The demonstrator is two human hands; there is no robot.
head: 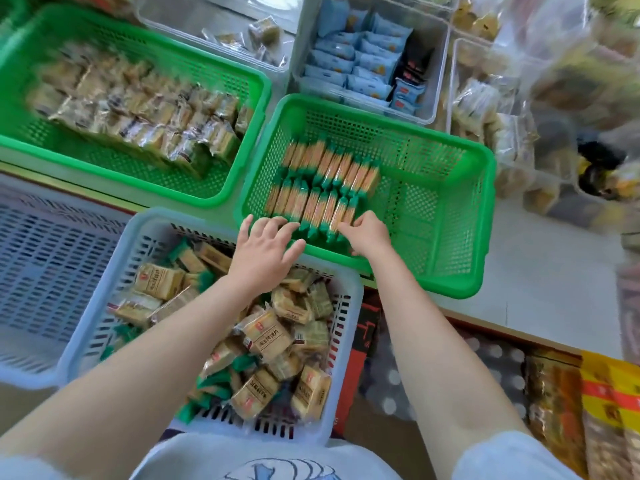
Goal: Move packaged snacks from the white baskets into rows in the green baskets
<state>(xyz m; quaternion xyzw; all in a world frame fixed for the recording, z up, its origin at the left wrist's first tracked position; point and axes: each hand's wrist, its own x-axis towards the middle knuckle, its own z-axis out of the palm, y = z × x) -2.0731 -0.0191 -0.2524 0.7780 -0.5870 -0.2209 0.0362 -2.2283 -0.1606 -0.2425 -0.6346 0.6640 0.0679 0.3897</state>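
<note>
Presently, on the counter (pixel 540 271):

- Green basket (pixel 450 237), at the counter's near edge: two rows of snack packs (pixel 322 188) with green ends, standing on edge, fill its left part; the far row sits against the near row. Its right part shows bare mesh floor.
- Left hand (pixel 266 244): fingers straight and spread, palm down, over the green basket's near-left corner; fingertips touch the near row's near ends.
- Right hand (pixel 369 233): fingers curled, pinching the rightmost pack of the near row at its near end, just inside the basket's near wall.
- White basket (pixel 346 341), nearest the person, overlapping the counter's near edge: a loose heap of tan packs (pixel 266 341), some with green ends, lying flat and tilted in all directions. The left forearm crosses above it.
- Second white basket (pixel 52 271), at far left, touching the first; blurred, contents not readable.
- Second green basket (pixel 145 188), toward the counter's far-left corner: rows of clear-wrapped pale packs (pixel 138 112), blurred.
- Clear bin (pixel 429 98), behind the first green basket: blue packets (pixel 360 64) in rows, a few dark ones at its right.
- Further clear bins along the far and right edges hold wrapped goods, too blurred to tell.
</note>
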